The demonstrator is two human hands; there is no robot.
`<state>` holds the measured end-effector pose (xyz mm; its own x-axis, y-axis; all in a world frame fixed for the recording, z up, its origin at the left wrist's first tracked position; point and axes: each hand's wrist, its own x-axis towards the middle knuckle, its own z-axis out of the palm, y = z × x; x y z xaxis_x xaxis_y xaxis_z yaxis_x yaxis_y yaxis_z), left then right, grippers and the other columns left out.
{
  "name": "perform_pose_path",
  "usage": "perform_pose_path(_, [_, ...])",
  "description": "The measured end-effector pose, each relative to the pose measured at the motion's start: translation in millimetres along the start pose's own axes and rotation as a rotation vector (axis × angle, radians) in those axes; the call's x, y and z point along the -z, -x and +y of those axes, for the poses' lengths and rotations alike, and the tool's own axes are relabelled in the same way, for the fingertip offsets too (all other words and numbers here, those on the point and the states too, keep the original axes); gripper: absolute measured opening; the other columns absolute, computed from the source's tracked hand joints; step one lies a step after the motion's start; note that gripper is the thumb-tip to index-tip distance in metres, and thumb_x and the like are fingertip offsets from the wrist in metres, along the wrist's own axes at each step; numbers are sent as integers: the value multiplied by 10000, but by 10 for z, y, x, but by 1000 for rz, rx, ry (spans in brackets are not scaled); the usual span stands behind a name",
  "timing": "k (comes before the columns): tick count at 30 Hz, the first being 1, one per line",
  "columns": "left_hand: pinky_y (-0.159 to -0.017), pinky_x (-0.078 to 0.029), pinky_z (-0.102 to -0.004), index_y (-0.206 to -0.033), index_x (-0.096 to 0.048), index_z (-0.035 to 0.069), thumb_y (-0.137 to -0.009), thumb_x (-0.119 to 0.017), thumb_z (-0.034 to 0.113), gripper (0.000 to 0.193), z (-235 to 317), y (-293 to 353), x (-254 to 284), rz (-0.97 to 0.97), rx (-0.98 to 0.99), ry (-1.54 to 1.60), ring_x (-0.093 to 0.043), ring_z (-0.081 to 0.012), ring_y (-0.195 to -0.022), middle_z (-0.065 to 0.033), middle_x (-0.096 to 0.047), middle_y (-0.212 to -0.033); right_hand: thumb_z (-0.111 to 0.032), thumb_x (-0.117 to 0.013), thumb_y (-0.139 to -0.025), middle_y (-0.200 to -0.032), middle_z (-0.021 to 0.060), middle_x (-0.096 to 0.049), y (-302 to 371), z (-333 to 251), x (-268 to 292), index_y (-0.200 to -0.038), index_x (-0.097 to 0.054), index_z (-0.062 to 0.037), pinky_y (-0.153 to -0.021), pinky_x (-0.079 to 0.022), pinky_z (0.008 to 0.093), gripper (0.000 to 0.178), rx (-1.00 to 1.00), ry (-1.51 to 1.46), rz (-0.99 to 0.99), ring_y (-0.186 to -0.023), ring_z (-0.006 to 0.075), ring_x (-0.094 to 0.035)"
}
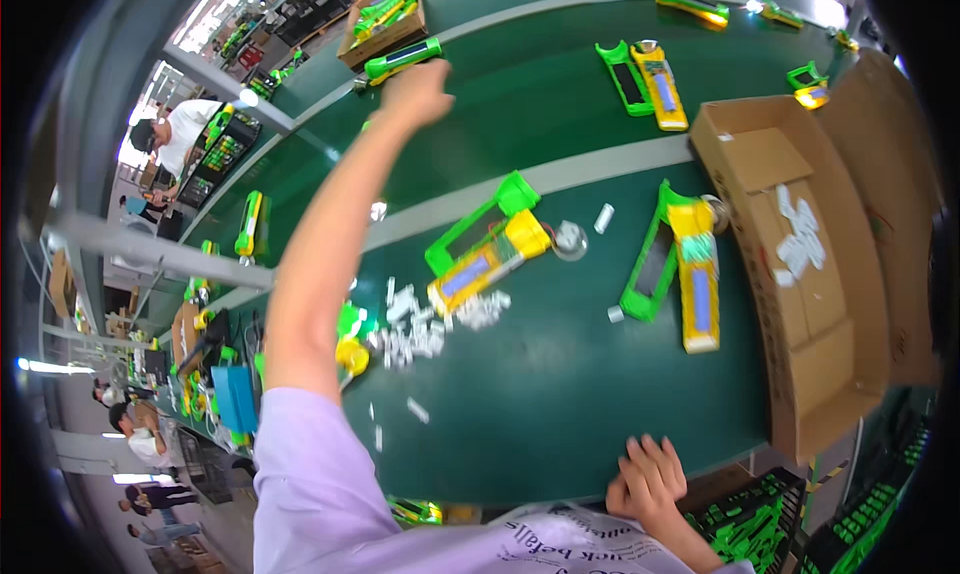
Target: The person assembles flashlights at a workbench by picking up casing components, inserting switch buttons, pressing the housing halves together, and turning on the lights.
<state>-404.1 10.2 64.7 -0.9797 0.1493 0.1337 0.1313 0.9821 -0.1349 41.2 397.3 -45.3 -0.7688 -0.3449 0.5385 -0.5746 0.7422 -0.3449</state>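
Note:
My left arm stretches far across the green work surface. At its end my left hand (415, 96) is closed against a green handheld lamp (403, 61) with a dark panel; its fingertips are mostly hidden. My right hand (648, 477) rests at the near table edge, fingers apart and loosely bent, holding nothing. In front of me lies an opened lamp, its yellow body (485, 264) beside its green frame (465, 236), with a round lamp head (570, 240) on wires. Another yellow body (697, 284) and green frame (653, 264) lie to the right.
Small white pieces (412, 329) are heaped left of centre. A long cardboard box (800, 334) with white strips stands at right. Several lamps (660, 84) lie on the green belt beyond the grey rail (600, 172). A far carton (385, 24) holds green lamps. People work at left.

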Motion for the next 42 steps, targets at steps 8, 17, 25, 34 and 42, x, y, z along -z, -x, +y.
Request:
perform_pose_path(8, [-1039, -420, -521, -1362, -312, 96, -807, -605, 67, 629, -1482, -1498, -957, -227, 89, -356, -466, -416, -1272, -240, -457, -1347, -195, -561, -834, -986, 113, -693, -121, -98, 133, -928, -658, -68, -874, -498, 491, 186, -184, 21, -191, -924, 267, -652])
perform_pose_path(17, [-978, -439, -508, -1273, -357, 31, -803, -641, 13, 550, -1783, -1369, -795, -160, -69, -174, -517, -444, -1167, -255, -529, -1224, -229, -590, -826, -998, 118, -688, -71, -41, 115, -976, -657, -58, -855, -510, 501, 237, -100, 3, -190, -922, 278, -653])
perform_pose_path(25, [-944, -436, -450, -1219, -456, 28, -689, -597, -158, 579, 51, 989, 889, 59, -557, -32, -504, -387, -1135, -181, -523, -1171, -62, -576, -617, -957, 133, -716, -133, -78, -61, -852, -690, -27, -865, -535, 473, 264, -61, -20, 115, -896, 303, -684])
perform_pose_path(34, [-1116, -364, -480, -1059, -530, 103, -794, -607, 147, 279, 2293, 4053, 1277, 253, -1048, 56, -583, -245, -1113, -82, -595, -1059, -441, -341, -1015, -1304, 131, -562, -70, -660, 563, -1369, -451, -74, -863, -554, 528, 521, -999, -1991, -413, -1128, 326, -607])
perform_pose_path(42, [-1107, -356, -478, -1050, -549, 111, -791, -620, 153, 272, 2464, 4579, 1021, 342, -899, 57, -513, -249, -1261, -98, -570, -1289, -569, -312, -1004, -989, 78, -636, 129, -995, 402, -1236, -530, -138, -610, -604, 444, 535, -1225, -1919, -325, -803, 213, -651])
